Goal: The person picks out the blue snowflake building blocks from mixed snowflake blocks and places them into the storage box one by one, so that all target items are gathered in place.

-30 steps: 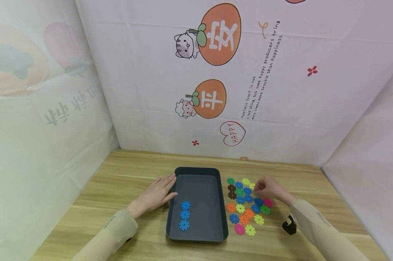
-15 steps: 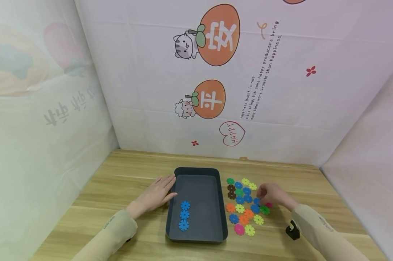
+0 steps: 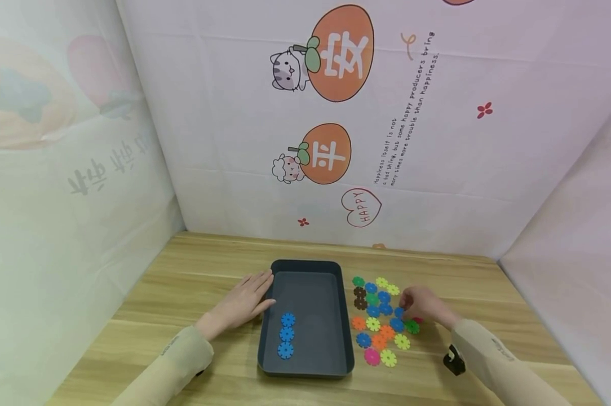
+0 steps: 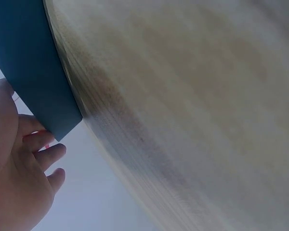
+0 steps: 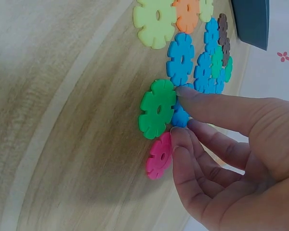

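Note:
My right hand (image 3: 421,304) is over the right side of a spread of plastic snowflake discs. In the right wrist view its thumb and fingertips stand at opposite edges of a blue snowflake disc (image 5: 181,115), pinching it low at the table; the hand partly hides it. A green disc (image 5: 157,109) and a pink disc (image 5: 159,156) lie beside the fingertips. My left hand (image 3: 240,299) rests with straight fingers against the left rim of a dark grey tray (image 3: 315,363). Three blue discs (image 3: 287,334) lie in a column inside the tray, toward its near left.
Several loose discs, such as a brown one (image 3: 360,303), an orange one (image 3: 379,341) and a yellow one (image 3: 388,358), lie flat right of the tray. A small black object (image 3: 455,361) is by the right sleeve. White printed cloth (image 3: 234,141) encloses the wooden table (image 3: 209,259).
My right hand has moved from near the yellow discs at the back toward the near right, to the blue disc, covering most of the pink one. My left hand stays at the tray.

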Available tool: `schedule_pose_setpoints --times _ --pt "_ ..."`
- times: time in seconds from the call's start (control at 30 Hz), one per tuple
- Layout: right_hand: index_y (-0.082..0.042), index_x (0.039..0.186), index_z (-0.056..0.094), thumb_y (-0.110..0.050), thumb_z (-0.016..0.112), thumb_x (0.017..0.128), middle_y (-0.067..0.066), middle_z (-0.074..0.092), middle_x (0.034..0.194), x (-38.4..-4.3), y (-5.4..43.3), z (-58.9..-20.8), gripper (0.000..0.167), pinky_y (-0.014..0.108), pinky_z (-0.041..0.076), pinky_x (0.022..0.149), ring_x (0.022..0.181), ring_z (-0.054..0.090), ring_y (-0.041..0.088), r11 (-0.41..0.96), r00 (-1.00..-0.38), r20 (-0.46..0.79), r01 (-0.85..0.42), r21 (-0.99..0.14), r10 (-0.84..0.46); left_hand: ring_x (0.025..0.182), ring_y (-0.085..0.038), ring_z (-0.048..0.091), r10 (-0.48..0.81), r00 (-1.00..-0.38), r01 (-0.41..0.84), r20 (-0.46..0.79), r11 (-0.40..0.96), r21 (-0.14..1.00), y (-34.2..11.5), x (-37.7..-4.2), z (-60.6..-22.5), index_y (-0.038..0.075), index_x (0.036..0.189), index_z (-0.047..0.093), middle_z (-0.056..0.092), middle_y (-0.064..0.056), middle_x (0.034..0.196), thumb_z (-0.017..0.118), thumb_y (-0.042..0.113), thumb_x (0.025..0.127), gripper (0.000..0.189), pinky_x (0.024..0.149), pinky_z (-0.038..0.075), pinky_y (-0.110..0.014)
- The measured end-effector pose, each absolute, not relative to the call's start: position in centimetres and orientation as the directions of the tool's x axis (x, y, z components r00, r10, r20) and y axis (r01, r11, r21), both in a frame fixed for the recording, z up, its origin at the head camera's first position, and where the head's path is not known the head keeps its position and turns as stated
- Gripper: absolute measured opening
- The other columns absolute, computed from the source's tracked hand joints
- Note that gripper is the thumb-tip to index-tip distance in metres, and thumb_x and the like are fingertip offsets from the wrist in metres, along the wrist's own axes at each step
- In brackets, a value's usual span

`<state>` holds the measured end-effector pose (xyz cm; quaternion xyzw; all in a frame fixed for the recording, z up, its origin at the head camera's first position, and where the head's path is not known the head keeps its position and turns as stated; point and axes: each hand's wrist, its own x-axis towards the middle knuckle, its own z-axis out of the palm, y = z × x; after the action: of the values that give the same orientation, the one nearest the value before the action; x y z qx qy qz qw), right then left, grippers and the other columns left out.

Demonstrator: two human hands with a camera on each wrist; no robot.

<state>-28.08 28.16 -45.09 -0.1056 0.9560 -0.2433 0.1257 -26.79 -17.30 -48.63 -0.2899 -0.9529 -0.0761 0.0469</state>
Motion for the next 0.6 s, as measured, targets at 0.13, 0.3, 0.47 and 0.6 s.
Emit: schedule_pose_setpoints --times 0.13,0.3,0.47,0.6 --pt "0.001 0.087 0.065 -0.001 0.081 0.072 0.007 0.065 0.083 -28.19 28.15 -45.28 0.023 0.030 0.050 0.066 0.074 0.054 0.017 0.864 -0.947 -0.191 -0.139 -0.484 -0.259 0.149 -0.032 0.034 0.544 -0.828 0.559 0.136 0.820 0.122 -17.18 -26.72 -48.52 0.001 0.153 0.034 0.031 -0.016 0.162 0.044 0.044 0.105 0.066 0.123 0.027 -0.053" --pt "0.001 0.086 0.064 -0.003 0.082 0.072 0.005 0.063 0.080 -28.29 28.11 -45.26 0.023 0.028 0.048 0.063 0.072 0.053 0.017 0.871 -0.947 -0.191 -0.142 -0.471 -0.257 0.150 -0.032 0.033 0.541 -0.832 0.554 0.122 0.823 0.128 -17.18 -26.67 -48.44 0.001 0.153 0.034 0.030 -0.016 0.162 0.044 0.045 0.105 0.066 0.123 0.026 -0.053" --pt "0.001 0.082 0.064 -0.002 0.081 0.073 0.004 0.061 0.077 -28.29 28.10 -45.19 0.019 0.028 0.046 0.061 0.069 0.051 0.016 0.863 -0.944 -0.194 -0.143 -0.484 -0.265 0.150 -0.032 0.033 0.544 -0.830 0.556 0.118 0.823 0.117 -17.15 -26.62 -48.24 0.001 0.154 0.033 0.030 -0.016 0.162 0.041 0.046 0.105 0.067 0.123 0.027 -0.052" --pt "0.001 0.086 0.063 0.000 0.081 0.073 0.007 0.063 0.082 -28.34 28.11 -45.24 0.022 0.030 0.048 0.063 0.072 0.052 0.017 0.860 -0.944 -0.186 -0.152 -0.487 -0.273 0.150 -0.032 0.033 0.546 -0.829 0.558 0.118 0.822 0.115 -17.18 -26.62 -48.25 0.000 0.154 0.033 0.030 -0.016 0.162 0.040 0.045 0.106 0.066 0.124 0.026 -0.052"
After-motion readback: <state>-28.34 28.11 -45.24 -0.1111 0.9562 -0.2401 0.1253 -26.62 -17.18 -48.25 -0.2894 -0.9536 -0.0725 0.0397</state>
